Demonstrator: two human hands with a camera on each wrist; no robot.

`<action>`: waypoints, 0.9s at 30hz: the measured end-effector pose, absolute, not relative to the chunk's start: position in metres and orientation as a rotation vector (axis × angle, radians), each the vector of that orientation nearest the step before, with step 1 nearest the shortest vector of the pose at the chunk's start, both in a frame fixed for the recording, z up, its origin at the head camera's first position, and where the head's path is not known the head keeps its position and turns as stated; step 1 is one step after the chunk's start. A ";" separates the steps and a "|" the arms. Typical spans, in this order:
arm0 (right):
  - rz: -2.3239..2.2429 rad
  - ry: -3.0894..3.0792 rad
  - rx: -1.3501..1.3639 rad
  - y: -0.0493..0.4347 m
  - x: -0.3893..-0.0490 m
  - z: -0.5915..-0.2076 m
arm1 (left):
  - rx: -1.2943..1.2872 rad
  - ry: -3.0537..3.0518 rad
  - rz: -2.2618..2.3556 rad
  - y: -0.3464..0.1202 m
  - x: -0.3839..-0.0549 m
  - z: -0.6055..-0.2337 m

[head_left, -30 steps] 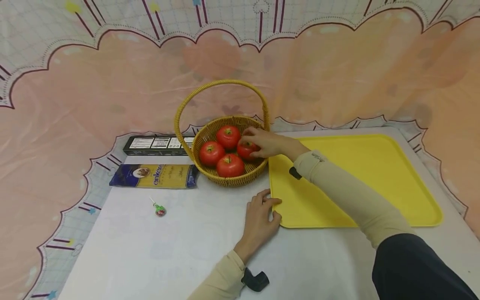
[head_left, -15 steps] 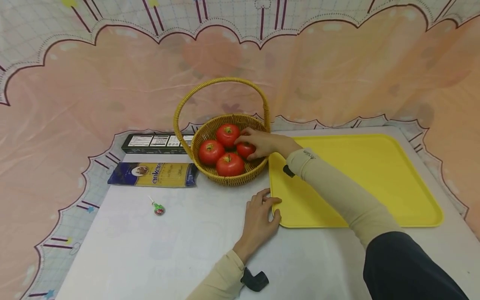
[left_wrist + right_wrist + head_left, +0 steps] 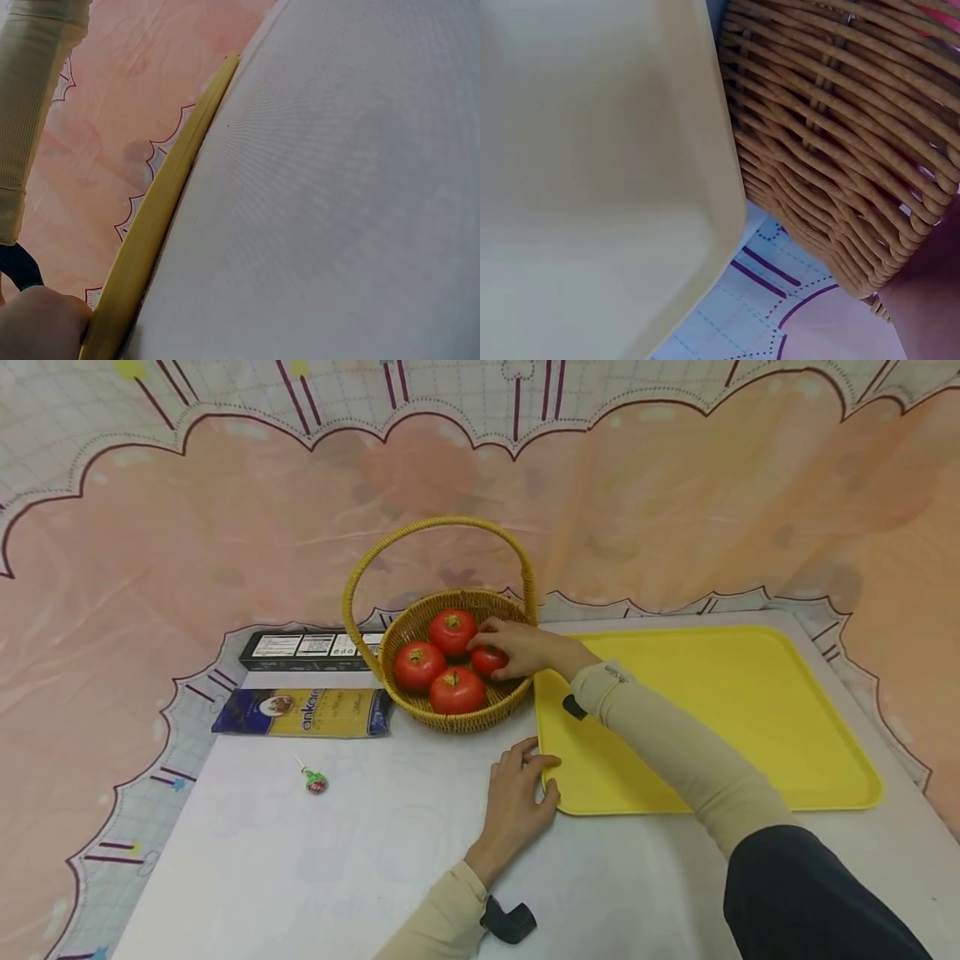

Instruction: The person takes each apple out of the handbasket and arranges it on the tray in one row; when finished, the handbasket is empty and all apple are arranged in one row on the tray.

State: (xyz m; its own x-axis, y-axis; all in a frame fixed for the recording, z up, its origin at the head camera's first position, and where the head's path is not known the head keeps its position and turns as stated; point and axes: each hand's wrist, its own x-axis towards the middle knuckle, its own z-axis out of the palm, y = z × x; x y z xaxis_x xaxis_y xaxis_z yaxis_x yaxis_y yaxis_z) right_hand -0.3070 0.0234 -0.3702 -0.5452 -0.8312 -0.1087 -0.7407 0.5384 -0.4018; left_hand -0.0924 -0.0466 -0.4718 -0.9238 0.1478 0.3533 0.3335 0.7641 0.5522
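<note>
A yellow wicker basket [image 3: 468,723] with a tall handle stands at the back middle and holds several red tomatoes. My right hand [image 3: 525,649] reaches in over the right rim. Its thumb and fingers grip the rightmost tomato [image 3: 487,661], which sits low among the other tomatoes [image 3: 458,691]. At the near left corner of the yellow tray [image 3: 735,710], my left hand [image 3: 517,797] holds the edge with thumb and fingers. The left wrist view shows part of that hand [image 3: 45,326] against the tray rim [image 3: 161,206]. In the right wrist view the basket's woven side [image 3: 832,127] hides the fingertips.
Left of the basket lie a dark box [image 3: 300,650] with white labels and a blue-and-yellow packet [image 3: 300,712]. A green-wrapped lollipop [image 3: 316,782] lies in front of them on the white table [image 3: 300,877]. The tray's left edge is close beside the basket.
My right hand has shifted slightly left, with its fingers around the tomato. The left hand stays on the tray's edge. The whole head view has drifted a little.
</note>
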 end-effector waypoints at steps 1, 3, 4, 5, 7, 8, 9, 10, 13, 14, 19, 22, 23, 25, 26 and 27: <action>-0.452 2.497 -1.309 0.024 -0.306 -0.370 | -0.375 -2.666 -0.918 -0.046 -0.092 -0.472; -0.465 2.509 -1.310 0.025 -0.305 -0.370 | -0.375 -2.658 -0.921 -0.046 -0.092 -0.472; -0.472 2.516 -1.309 0.026 -0.305 -0.370 | -0.376 -2.654 -0.922 -0.046 -0.092 -0.472; -0.482 2.523 -1.306 0.026 -0.304 -0.369 | -0.376 -2.653 -0.921 -0.046 -0.092 -0.472; -0.503 2.536 -1.306 0.027 -0.302 -0.369 | -0.377 -2.651 -0.921 -0.046 -0.093 -0.472; -0.514 2.542 -1.305 0.028 -0.302 -0.368 | -0.376 -2.653 -0.920 -0.046 -0.093 -0.472; -0.521 2.547 -1.308 0.029 -0.301 -0.368 | -0.377 -2.654 -0.919 -0.046 -0.093 -0.472; -0.532 2.550 -1.310 0.029 -0.300 -0.368 | -0.378 -2.655 -0.920 -0.046 -0.093 -0.472; -0.562 2.554 -1.315 0.031 -0.299 -0.369 | -0.377 -2.656 -0.925 -0.046 -0.092 -0.473; -0.576 2.556 -1.314 0.032 -0.299 -0.369 | -0.377 -2.656 -0.926 -0.046 -0.092 -0.473; -0.685 2.555 -1.268 0.035 -0.298 -0.370 | -0.377 -2.657 -0.926 -0.046 -0.092 -0.474; -0.767 2.549 -1.243 0.038 -0.297 -0.369 | -0.373 -2.661 -0.924 -0.045 -0.092 -0.474; -0.794 2.547 -1.241 0.039 -0.296 -0.369 | -0.372 -2.660 -0.925 -0.045 -0.092 -0.474; -0.838 2.547 -1.239 0.040 -0.296 -0.369 | -0.372 -2.661 -0.928 -0.046 -0.091 -0.474; -0.857 2.547 -1.242 0.041 -0.296 -0.369 | -0.374 -2.660 -0.928 -0.046 -0.091 -0.474; -0.872 2.549 -1.245 0.042 -0.296 -0.369 | -0.376 -2.659 -0.929 -0.046 -0.092 -0.474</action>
